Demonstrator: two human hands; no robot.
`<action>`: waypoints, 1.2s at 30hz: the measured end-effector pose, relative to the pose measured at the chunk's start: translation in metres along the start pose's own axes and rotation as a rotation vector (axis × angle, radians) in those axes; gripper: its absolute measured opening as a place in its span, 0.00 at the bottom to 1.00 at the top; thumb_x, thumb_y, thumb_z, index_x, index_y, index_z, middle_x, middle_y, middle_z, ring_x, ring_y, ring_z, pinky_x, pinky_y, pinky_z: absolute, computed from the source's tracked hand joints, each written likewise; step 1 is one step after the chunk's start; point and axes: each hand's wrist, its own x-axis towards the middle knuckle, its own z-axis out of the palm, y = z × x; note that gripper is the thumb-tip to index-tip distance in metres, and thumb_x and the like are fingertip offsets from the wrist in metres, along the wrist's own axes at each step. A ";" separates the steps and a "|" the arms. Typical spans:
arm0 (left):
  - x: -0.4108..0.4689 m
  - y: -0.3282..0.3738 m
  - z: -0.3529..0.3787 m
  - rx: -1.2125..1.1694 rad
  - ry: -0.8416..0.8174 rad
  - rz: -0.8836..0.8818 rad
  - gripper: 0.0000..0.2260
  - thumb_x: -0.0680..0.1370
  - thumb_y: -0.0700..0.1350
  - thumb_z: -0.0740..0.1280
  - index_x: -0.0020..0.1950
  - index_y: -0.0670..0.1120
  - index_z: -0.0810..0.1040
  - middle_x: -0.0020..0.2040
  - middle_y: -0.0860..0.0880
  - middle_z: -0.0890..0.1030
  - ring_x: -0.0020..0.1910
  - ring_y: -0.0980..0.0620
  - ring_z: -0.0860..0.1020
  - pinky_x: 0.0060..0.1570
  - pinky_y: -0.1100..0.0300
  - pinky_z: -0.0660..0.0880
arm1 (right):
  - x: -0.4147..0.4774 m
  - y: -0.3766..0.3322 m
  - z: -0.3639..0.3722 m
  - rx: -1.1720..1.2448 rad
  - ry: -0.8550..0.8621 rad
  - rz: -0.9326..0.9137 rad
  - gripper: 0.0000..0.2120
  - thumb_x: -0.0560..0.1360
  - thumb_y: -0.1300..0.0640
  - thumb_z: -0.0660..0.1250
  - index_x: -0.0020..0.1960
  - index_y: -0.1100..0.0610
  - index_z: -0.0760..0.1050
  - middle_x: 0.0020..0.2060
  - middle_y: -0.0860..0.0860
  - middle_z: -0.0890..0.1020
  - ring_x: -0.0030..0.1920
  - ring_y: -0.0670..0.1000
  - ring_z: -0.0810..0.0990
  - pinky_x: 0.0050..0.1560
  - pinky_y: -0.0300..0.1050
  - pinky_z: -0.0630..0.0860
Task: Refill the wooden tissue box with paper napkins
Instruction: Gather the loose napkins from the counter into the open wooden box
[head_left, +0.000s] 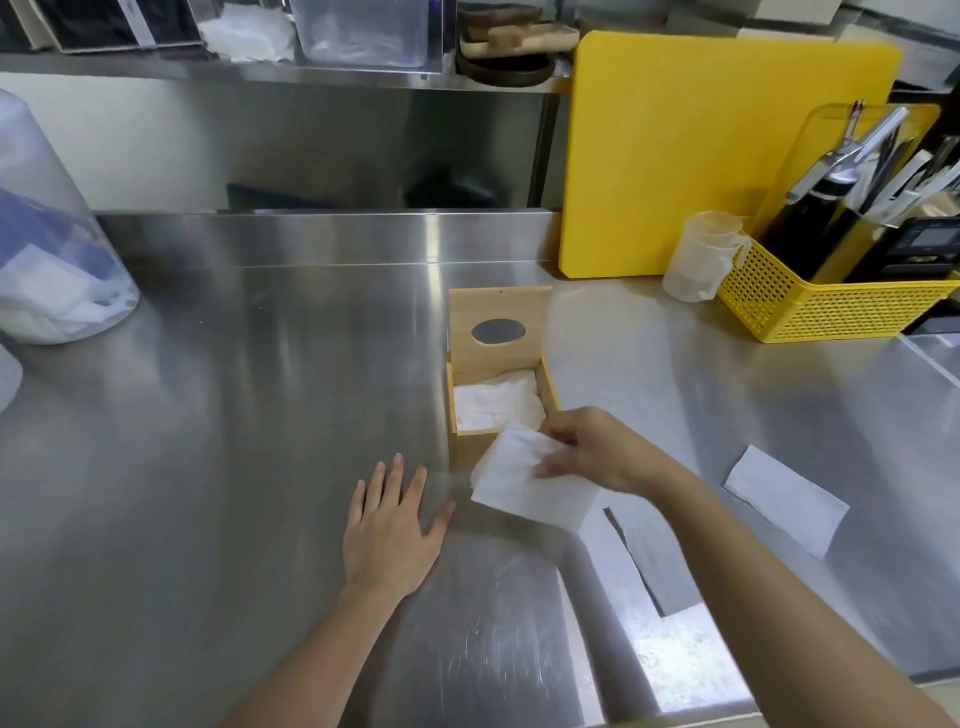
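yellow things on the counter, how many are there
2. A cutting board stands upright against the back wall at the right, and a perforated basket of utensils sits on the counter just right of it. Others may lie out of view.

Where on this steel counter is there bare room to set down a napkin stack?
Widest free patch: between the plastic container and wooden tissue box, beyond the left hand. Crowded on the right: yellow basket, measuring cup, loose napkin.
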 end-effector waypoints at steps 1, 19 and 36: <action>0.004 -0.001 -0.002 -0.019 0.010 -0.011 0.29 0.77 0.63 0.44 0.75 0.52 0.52 0.77 0.49 0.53 0.76 0.48 0.49 0.73 0.52 0.45 | 0.006 -0.004 -0.008 -0.029 -0.009 -0.024 0.14 0.68 0.59 0.74 0.32 0.61 0.69 0.27 0.47 0.65 0.28 0.46 0.62 0.27 0.33 0.63; 0.008 -0.004 -0.010 -0.009 0.033 -0.051 0.29 0.78 0.60 0.45 0.72 0.44 0.63 0.73 0.46 0.66 0.73 0.47 0.62 0.72 0.51 0.56 | 0.114 -0.027 -0.011 -0.487 -0.141 -0.100 0.17 0.76 0.59 0.64 0.30 0.56 0.65 0.28 0.49 0.67 0.33 0.50 0.65 0.29 0.39 0.58; 0.019 -0.001 -0.021 0.013 0.023 -0.054 0.24 0.75 0.55 0.53 0.59 0.41 0.77 0.57 0.42 0.81 0.55 0.42 0.78 0.55 0.47 0.76 | 0.102 -0.008 0.009 -0.833 0.406 -0.570 0.08 0.60 0.70 0.75 0.36 0.64 0.77 0.30 0.58 0.81 0.30 0.59 0.79 0.29 0.45 0.74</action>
